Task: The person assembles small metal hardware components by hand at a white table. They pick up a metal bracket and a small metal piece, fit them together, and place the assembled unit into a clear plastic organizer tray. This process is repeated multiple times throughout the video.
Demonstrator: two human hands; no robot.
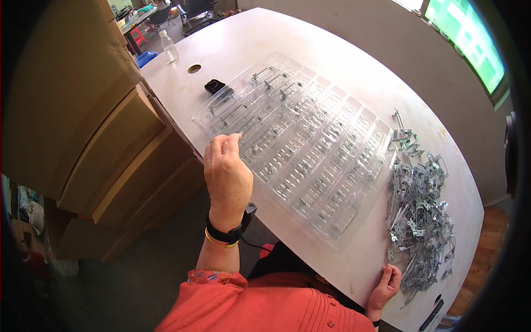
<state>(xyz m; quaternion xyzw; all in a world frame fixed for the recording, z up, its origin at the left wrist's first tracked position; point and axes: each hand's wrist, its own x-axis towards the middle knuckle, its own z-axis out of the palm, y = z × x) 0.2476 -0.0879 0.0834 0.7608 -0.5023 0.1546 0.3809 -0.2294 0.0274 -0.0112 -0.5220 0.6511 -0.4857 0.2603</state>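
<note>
A clear plastic tray (347, 214) with rows of compartments lies at a slant across the white table. Thin metal bracket-like parts (268, 86) sit in its far-left compartments, and more metal shows through the rest. My left hand (228, 176) hovers at the tray's near-left edge, its fingers bent and pressed together; whatever they grip is hidden. At the front right, my right hand (385, 286) rests by the table's near edge with fingers curled in a pinch. Beside it spreads a tangled heap of similar silvery metal parts (420, 221). Anything in that pinch is too small to name.
A small black object (215, 86) lies past the tray's left corner, near a round table hole (194, 69). A clear bottle (168, 45) stands at the far-left edge. Stacked cardboard boxes (124, 160) flank the table's left side. A wall (376, 33) borders the far right.
</note>
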